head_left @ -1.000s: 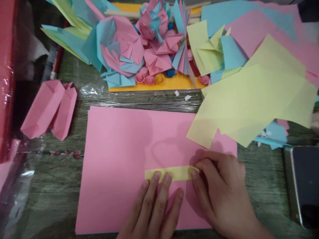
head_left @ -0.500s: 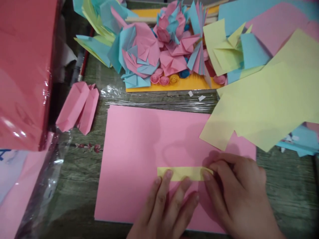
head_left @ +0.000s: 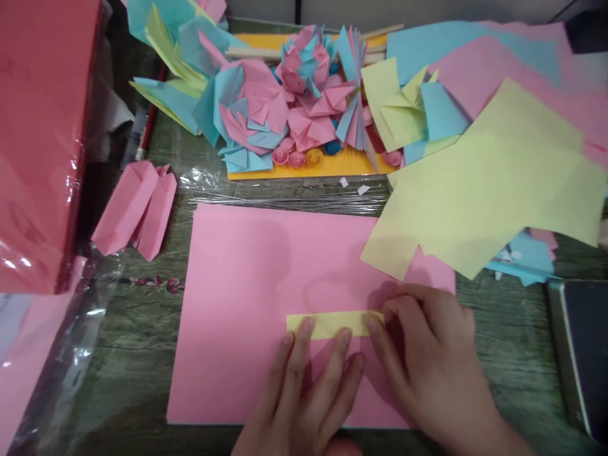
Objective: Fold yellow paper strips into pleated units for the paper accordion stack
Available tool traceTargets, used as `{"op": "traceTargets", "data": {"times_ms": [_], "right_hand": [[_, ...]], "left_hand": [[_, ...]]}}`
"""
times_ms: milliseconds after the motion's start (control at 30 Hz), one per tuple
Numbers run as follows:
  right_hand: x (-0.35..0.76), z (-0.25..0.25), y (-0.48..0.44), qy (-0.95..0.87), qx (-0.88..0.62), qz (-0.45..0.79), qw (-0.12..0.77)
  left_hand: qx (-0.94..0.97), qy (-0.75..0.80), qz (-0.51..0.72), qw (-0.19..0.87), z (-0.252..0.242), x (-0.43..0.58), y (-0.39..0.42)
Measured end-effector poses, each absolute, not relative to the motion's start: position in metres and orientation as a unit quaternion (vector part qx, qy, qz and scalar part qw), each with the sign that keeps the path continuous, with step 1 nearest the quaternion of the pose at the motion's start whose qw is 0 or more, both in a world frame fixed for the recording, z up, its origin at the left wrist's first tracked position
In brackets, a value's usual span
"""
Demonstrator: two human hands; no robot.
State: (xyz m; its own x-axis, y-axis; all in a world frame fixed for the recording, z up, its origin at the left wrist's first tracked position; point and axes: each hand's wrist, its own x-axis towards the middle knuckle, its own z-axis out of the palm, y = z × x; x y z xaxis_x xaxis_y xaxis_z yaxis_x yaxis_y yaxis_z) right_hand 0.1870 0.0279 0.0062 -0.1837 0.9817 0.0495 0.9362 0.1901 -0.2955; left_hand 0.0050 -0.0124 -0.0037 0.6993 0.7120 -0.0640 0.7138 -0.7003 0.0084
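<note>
A narrow yellow paper strip [head_left: 327,325] lies across a stack of pink paper [head_left: 237,272]. My left hand [head_left: 306,386] rests with its fingers spread, their tips pressing the strip's lower edge and the pink sheet. At the strip's right end, my right hand [head_left: 427,348] pinches the paper between thumb and bent fingers. Larger yellow sheets [head_left: 475,196] overlap the upper right corner of the pink stack. Two folded pink paper pieces [head_left: 126,209] sit to the left of the stack.
Folded paper flowers [head_left: 256,107] and small rolled coils crowd an orange board [head_left: 237,176] at the back. Thin wires [head_left: 285,202] lie behind the pink stack. A red plastic-wrapped package [head_left: 42,145] stands left. A dark flat device [head_left: 586,354] is at the right edge.
The view has shifted, so most things appear further left and the dark device shows at the right. Both hands keep nearly the same hold on the yellow strip.
</note>
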Motion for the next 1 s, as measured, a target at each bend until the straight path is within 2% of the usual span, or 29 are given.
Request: {"op": "traceTargets", "data": {"times_ms": [133,233,333,600,767,1000], "right_hand": [[0.187,0.020,0.013,-0.778,-0.581,0.139,0.194],[0.182,0.024,0.003,-0.806,-0.531,0.200,0.169],[0.176,0.022,-0.005,-0.851,-0.485,0.162,0.122],[0.167,0.017,-0.030,-0.874,-0.485,0.017,-0.017],[0.175,0.021,-0.034,-0.864,-0.502,-0.007,-0.044],[0.175,0.024,-0.028,-0.859,-0.510,-0.046,-0.029]], "left_hand": [[0.917,0.398,-0.025,0.021,-0.004,0.007,-0.015],[0.915,0.402,-0.025,0.034,-0.004,0.008,-0.016],[0.916,0.398,-0.022,0.038,-0.004,0.007,-0.015],[0.922,0.385,-0.011,0.038,-0.001,0.006,-0.011],[0.923,0.382,-0.006,0.039,0.000,0.005,-0.011],[0.923,0.383,-0.009,0.044,0.005,0.004,-0.011]]}}
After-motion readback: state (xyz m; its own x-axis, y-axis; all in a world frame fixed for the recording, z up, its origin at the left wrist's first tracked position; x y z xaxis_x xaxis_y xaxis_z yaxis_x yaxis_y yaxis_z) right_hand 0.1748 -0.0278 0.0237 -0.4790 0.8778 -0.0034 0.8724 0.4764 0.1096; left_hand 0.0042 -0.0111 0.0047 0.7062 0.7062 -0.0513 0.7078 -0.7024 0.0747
